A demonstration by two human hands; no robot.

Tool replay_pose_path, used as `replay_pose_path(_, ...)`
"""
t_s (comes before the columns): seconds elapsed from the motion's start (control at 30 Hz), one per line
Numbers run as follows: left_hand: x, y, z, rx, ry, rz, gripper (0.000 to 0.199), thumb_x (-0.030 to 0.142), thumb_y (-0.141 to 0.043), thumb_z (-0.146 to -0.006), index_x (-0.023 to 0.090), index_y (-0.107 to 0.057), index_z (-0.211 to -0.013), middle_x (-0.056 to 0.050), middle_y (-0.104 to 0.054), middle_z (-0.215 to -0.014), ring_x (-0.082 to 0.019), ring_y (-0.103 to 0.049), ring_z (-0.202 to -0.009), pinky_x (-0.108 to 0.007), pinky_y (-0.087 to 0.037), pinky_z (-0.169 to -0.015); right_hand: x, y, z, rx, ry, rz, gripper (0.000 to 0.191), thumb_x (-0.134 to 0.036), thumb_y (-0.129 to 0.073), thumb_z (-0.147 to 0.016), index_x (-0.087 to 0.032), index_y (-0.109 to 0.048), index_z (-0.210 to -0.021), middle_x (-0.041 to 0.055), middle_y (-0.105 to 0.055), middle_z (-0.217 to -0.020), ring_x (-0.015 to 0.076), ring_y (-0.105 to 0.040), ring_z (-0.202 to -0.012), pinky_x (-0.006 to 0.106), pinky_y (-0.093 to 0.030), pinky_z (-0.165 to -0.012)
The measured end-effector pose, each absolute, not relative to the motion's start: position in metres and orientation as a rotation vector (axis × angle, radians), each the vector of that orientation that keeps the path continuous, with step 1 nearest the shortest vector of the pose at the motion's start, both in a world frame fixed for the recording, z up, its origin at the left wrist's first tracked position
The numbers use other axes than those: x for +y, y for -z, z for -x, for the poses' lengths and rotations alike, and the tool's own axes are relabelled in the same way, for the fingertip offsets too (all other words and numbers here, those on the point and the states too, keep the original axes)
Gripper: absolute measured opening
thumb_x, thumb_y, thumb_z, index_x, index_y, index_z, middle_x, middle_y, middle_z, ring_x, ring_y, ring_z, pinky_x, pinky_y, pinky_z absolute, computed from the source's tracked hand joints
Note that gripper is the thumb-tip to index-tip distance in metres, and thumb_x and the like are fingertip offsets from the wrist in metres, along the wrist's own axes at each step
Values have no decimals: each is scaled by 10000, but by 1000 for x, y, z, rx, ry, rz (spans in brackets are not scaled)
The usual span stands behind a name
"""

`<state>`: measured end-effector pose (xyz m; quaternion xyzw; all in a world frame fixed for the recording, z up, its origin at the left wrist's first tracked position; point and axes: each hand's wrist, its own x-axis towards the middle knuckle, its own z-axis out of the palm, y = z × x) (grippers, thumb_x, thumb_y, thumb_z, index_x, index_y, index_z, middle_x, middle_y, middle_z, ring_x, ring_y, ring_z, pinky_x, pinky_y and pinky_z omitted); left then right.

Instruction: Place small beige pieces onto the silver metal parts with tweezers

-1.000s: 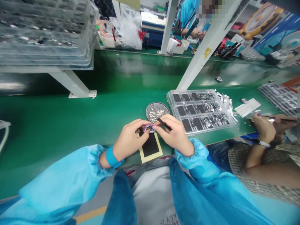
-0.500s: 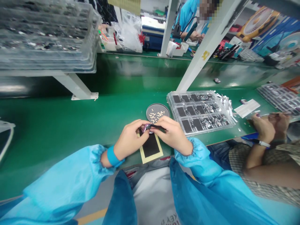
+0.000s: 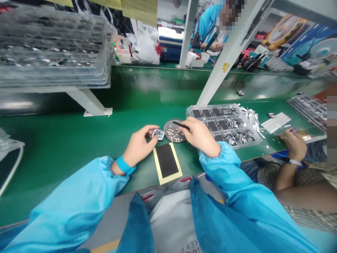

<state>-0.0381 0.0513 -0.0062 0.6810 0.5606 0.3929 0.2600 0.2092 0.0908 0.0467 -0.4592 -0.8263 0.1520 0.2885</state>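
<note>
Between thumb and fingers, my left hand [image 3: 139, 144] pinches a small square watch-like case [image 3: 158, 134] with a pinkish rim and parts showing inside. My right hand [image 3: 200, 136] is closed on black tweezers [image 3: 179, 124], whose tip points left over a round grey perforated dish [image 3: 168, 138]. Small cream-coloured pieces [image 3: 173, 133] lie scattered in that dish. Whether the tweezers' tip grips a piece is too small to tell. Below and between the hands, a black pad with a yellow border [image 3: 167, 161] lies on the green bench, touched by neither hand.
Right of the dish stands a clear compartment tray [image 3: 223, 142] with dark screens and small metal parts. White strips [image 3: 254, 121] lie beside it. Slanted post [image 3: 210, 84] rises behind. Stacked clear trays [image 3: 55, 79] sit on a raised shelf at left. A co-worker's hand [image 3: 295, 144] works at far right.
My hands have moved apart. My left hand drew the case slightly left and up; my right hand carried the tweezers from the case to above the dish.
</note>
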Motion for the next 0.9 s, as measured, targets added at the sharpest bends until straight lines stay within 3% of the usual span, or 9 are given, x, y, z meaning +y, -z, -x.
replay_pose_path(0.13, 91, 14, 60, 1596, -1124, -1820, 333, 302, -652, -855, 191, -709, -1163, -20, -684, -881, -168, -612, -771, -273, -450, -720, 66, -61, -219, -1975, -599, 1097, 206, -330, -628, -990, -197, -741, -880, 34, -635, -819, 181, -611, -783, 327, -483, -727)
replay_pose_path(0.23, 133, 16, 81, 1713, -1176, -1720, 346, 338, -637, -856, 157, -713, -1142, -56, -700, -887, -208, -632, -822, -315, -471, -788, 37, -65, -233, -1820, -889, 1068, 322, -406, -570, -1018, -198, -723, -825, 24, -632, -783, 148, -604, -662, 299, -489, -610)
replay_pose_path(0.3, 157, 17, 93, 1834, -1189, -1739, 412, 392, -653, -865, 157, -677, -1203, -99, -703, -1033, -277, -635, -990, -395, -469, -921, 20, -59, -244, -1720, -1027, 1042, 390, -414, -497, -1049, -197, -712, -806, 30, -645, -778, 141, -603, -608, 295, -489, -567)
replay_pose_path(0.37, 172, 20, 103, 1971, -1157, -1835, 495, 452, -688, -856, 169, -644, -1260, -144, -658, -1206, -377, -542, -1227, -518, -380, -1070, 6, -44, -254, -1708, -1043, 1014, 461, -406, -442, -1066, -199, -697, -743, 40, -650, -753, 150, -606, -609, 307, -489, -585)
replay_pose_path(0.43, 175, 24, 109, 2013, -1107, -1912, 528, 479, -675, -875, 189, -625, -1312, -162, -600, -1333, -426, -450, -1341, -586, -318, -1119, -4, -24, -261, -1799, -1009, 988, 503, -395, -424, -1068, -206, -684, -682, 40, -636, -693, 160, -597, -615, 318, -473, -607)
replay_pose_path(0.57, 162, 33, 113, 1949, -971, -2066, 596, 508, -633, -903, 194, -577, -1406, -141, -542, -1438, -396, -444, -1372, -548, -337, -1157, -15, 15, -263, -1887, -840, 934, 513, -353, -402, -1065, -216, -638, -630, 33, -594, -599, 164, -558, -582, 330, -425, -604)
replay_pose_path(0.7, 152, 28, 108, 1962, -749, -2175, 568, 501, -580, -955, 138, -589, -1391, -93, -478, -1515, -357, -379, -1433, -457, -262, -1233, -15, 31, -256, -1884, -672, 928, 476, -331, -388, -1064, -211, -643, -680, 48, -615, -634, 170, -554, -604, 332, -421, -621)
replay_pose_path(0.8, 150, 19, 108, 1975, -706, -2185, 581, 470, -564, -959, 63, -577, -1373, -151, -451, -1534, -385, -377, -1419, -530, -251, -1220, -12, 31, -252, -1888, -593, 924, 479, -307, -372, -1070, -202, -620, -674, 43, -616, -632, 155, -563, -601, 307, -426, -619)
replay_pose_path(0.9, 151, 13, 112, 1992, -427, -2235, 719, 597, -467, -977, 67, -474, -1463, -135, -335, -1605, -329, -327, -1457, -472, -231, -1227, -7, 34, -251, -1987, -399, 916, 499, -329, -374, -1062, -209, -514, -599, 16, -540, -559, 134, -495, -529, 291, -365, -558)
